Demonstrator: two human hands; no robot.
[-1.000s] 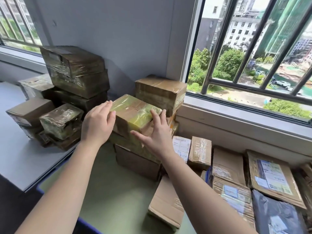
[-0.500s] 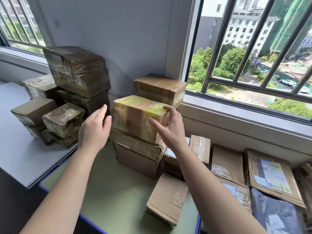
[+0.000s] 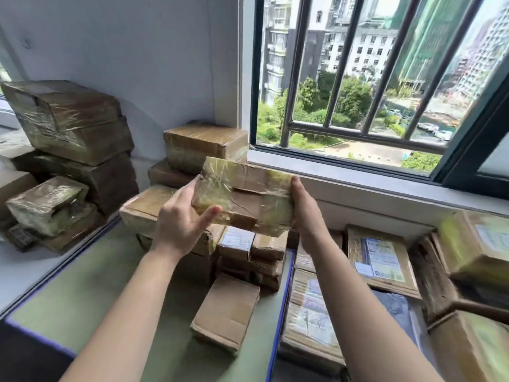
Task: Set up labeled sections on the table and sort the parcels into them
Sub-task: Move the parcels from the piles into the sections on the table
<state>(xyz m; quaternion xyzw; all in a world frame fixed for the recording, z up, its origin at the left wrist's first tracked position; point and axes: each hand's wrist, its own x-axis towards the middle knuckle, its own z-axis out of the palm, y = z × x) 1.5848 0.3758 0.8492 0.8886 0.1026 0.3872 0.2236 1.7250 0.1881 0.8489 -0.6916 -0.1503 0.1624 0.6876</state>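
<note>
Hard to read any label on the flat brown packets [image 3: 380,257] at right, blurred towards the frame edge; hidden behind the rectangular brown cardboard parcel [image 3: 242,198], all but the thumb of the left hand [image 3: 179,224]. Gripped there with the thumb curled across the front face, and pressed at its right end by the flat, straight-fingered right hand [image 3: 305,213]. Held tilted in the air above the matte green table [image 3: 110,285], glossy with wrinkled yellowish tape, in front of stacked film-wrapped cardboard boxes [image 3: 205,144].

We see one head-worn view, looking forward and down. It sits close over the tabletop [image 3: 82,293], facing the window [image 3: 358,86].
</note>
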